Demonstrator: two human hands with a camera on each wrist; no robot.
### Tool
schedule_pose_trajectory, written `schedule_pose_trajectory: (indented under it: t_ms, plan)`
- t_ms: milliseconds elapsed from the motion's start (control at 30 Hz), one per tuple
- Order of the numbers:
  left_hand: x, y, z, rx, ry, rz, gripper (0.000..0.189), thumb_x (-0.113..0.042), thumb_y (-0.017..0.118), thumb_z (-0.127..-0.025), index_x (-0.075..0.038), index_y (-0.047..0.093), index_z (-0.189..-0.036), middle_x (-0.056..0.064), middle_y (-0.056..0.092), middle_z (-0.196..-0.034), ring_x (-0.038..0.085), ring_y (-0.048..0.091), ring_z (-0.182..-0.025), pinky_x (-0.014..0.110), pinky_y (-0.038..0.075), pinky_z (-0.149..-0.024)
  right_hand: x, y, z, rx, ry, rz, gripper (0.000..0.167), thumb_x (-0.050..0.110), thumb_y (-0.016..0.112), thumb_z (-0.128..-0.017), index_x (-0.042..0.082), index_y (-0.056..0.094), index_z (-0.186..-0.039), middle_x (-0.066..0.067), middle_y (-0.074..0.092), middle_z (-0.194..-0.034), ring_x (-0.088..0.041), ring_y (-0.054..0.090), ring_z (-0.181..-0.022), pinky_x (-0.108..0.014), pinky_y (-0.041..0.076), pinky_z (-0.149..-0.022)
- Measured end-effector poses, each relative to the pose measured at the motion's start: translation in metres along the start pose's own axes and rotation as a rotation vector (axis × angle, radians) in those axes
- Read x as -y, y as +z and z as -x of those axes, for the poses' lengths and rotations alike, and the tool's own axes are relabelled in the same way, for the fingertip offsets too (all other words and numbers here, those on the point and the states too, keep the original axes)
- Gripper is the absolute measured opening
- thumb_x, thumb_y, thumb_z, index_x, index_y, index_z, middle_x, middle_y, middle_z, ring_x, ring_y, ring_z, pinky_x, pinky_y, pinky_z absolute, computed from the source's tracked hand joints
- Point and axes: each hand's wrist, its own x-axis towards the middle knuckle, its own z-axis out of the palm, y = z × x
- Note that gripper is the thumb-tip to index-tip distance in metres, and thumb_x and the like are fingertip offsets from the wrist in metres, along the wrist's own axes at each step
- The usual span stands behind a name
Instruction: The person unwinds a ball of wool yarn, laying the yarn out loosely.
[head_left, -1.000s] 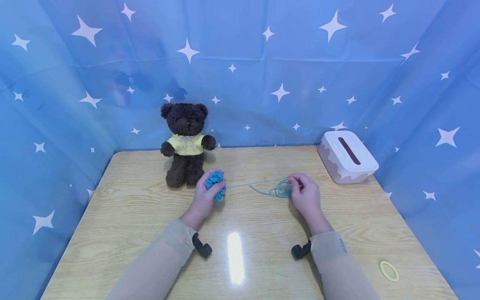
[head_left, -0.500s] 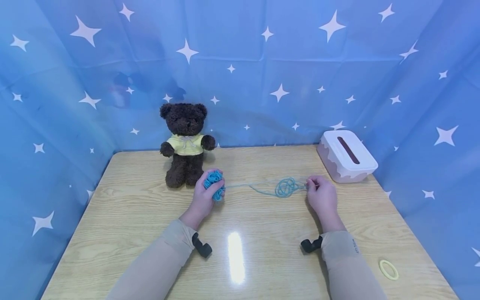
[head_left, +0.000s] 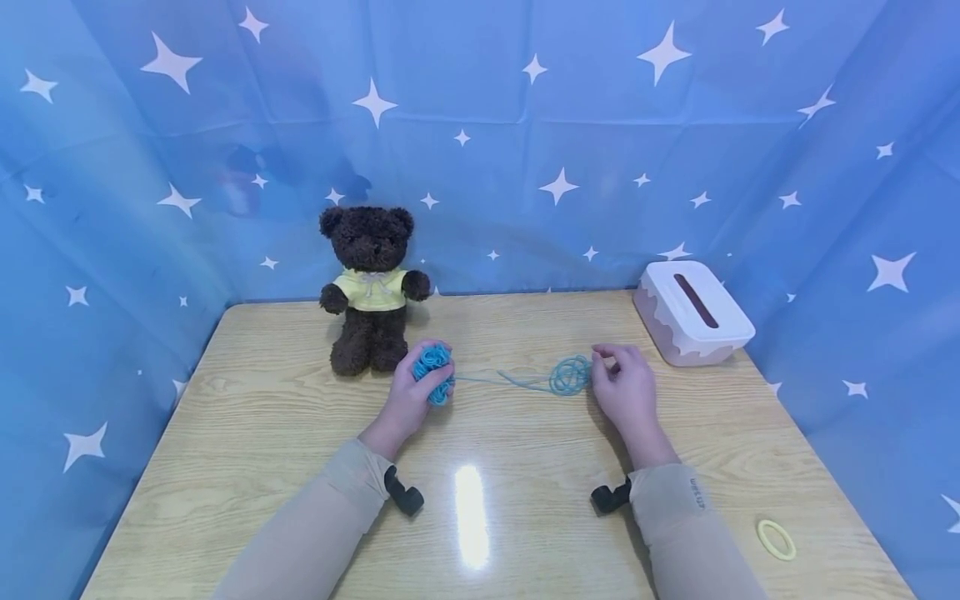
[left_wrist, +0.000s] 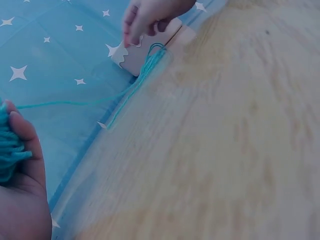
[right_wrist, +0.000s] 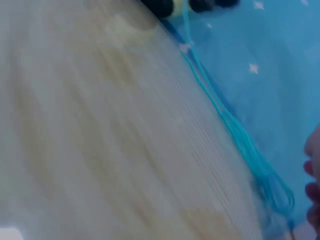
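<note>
My left hand (head_left: 407,396) grips a bundle of blue yarn (head_left: 433,373) just in front of the teddy bear, thumb across it. In the left wrist view the wound strands of the bundle (left_wrist: 9,150) fill the palm. One strand (head_left: 476,381) runs right from it to a loose coil of the same yarn (head_left: 570,375) on the table. My right hand (head_left: 624,387) is just right of this coil, its fingers loosely bent. From the left wrist, the right hand (left_wrist: 155,17) appears above the loops with no yarn between its fingers.
A dark brown teddy bear (head_left: 371,242) in a yellow top stands at the back left. The white-lidded tissue box (head_left: 693,312) is at the back right. A pale yellow ring (head_left: 776,540) lies near the front right. Behind the wooden table (head_left: 262,433) hangs a blue star-patterned curtain (head_left: 480,183).
My right hand first drew the coil's loops out to the right, then let go and came back left beside the coil. The left hand stays almost in place with the yarn bundle.
</note>
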Motion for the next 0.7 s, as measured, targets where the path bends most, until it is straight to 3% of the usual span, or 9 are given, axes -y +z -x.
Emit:
schedule_pose_trajectory:
  t_ms: [67,167,333,433,567,700]
  plan:
    - [-0.001,0.001,0.0,0.009,-0.001,-0.007,0.021,-0.005,0.062,-0.108,-0.01,0.061,-0.128,0.001,0.065,-0.097,0.015,0.065,-0.073,0.027,0.06,-0.065,0.012,0.006,0.002,0.002,-0.06,-0.072,0.018,0.01,0.071,-0.103,0.003,0.08,-0.116,-0.018,0.076,-0.112,-0.026,0.066,-0.085,-0.023,0.05,-0.076]
    - [-0.002,0.001,0.0,0.018,-0.003,-0.025,0.022,-0.005,0.061,-0.108,-0.01,0.061,-0.13,0.0,0.065,-0.098,0.015,0.066,-0.074,0.026,0.06,-0.065,0.033,0.017,0.009,0.095,-0.131,-0.177,0.019,0.009,0.073,-0.103,0.003,0.081,-0.119,-0.016,0.079,-0.111,-0.02,0.067,-0.081,-0.016,0.054,-0.072]
    - [-0.002,0.002,0.0,0.027,-0.01,-0.053,0.024,-0.005,0.062,-0.108,-0.007,0.06,-0.132,0.003,0.067,-0.102,0.018,0.067,-0.076,0.027,0.061,-0.068,0.069,0.039,0.025,0.351,-0.139,-0.255,0.03,0.021,0.071,-0.108,0.009,0.076,-0.136,-0.01,0.079,-0.119,-0.011,0.069,-0.085,-0.022,0.06,-0.077]
    - [-0.002,0.002,0.001,0.032,-0.014,-0.068,0.028,-0.006,0.063,-0.108,0.0,0.058,-0.135,0.009,0.066,-0.106,0.018,0.067,-0.078,0.027,0.062,-0.069,0.088,0.053,0.032,0.442,-0.146,-0.273,0.033,0.022,0.072,-0.108,0.012,0.074,-0.14,-0.005,0.08,-0.123,-0.01,0.069,-0.087,-0.024,0.062,-0.079]
    - [-0.002,0.002,0.001,0.04,-0.021,-0.09,0.035,-0.006,0.063,-0.109,0.009,0.053,-0.139,0.01,0.065,-0.109,0.016,0.068,-0.08,0.026,0.062,-0.072,0.106,0.067,0.037,0.47,-0.206,-0.283,0.032,0.021,0.073,-0.108,0.012,0.076,-0.138,-0.002,0.082,-0.122,-0.007,0.067,-0.083,-0.023,0.06,-0.075]
    - [-0.003,0.002,0.002,0.042,-0.024,-0.094,0.035,-0.006,0.062,-0.109,0.009,0.052,-0.139,0.005,0.066,-0.107,0.014,0.068,-0.08,0.025,0.062,-0.073,0.113,0.074,0.039,0.43,-0.271,-0.273,0.021,0.018,0.074,-0.107,0.012,0.081,-0.126,-0.002,0.084,-0.108,-0.003,0.061,-0.075,-0.021,0.056,-0.069]
